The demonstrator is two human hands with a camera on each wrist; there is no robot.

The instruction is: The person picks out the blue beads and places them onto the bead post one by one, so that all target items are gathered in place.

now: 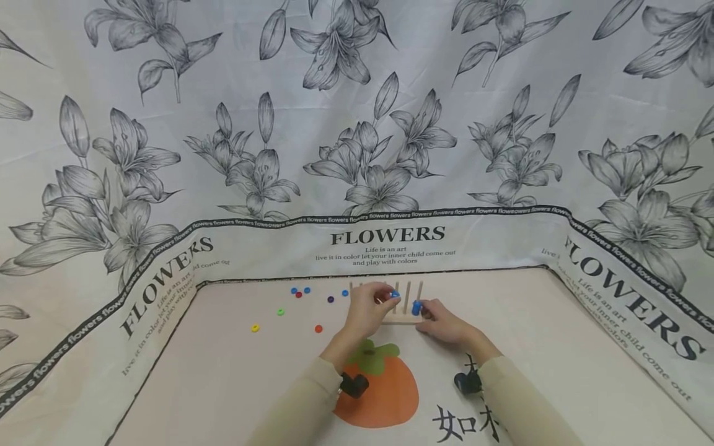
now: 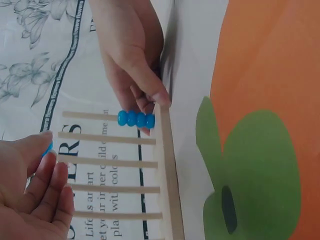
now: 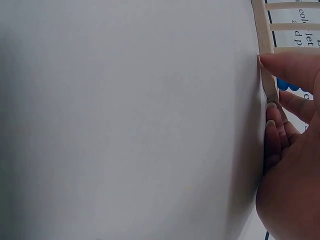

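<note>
The left hand pinches a blue bead in its fingers; the right hand's fingers grip the wooden rack at three o'clock, near four stacked beads. Loose beads lie towards nine.

The person wears pale beige sleeves and black wrist cameras.

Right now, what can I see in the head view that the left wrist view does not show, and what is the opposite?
Only the head view shows the loose yellow bead and green bead on the table. Only the left wrist view shows the blue stack clearly enough to count four beads. Both show the left hand pinching a blue bead, the right hand at the end of the wooden rack, and the orange fruit print.
</note>
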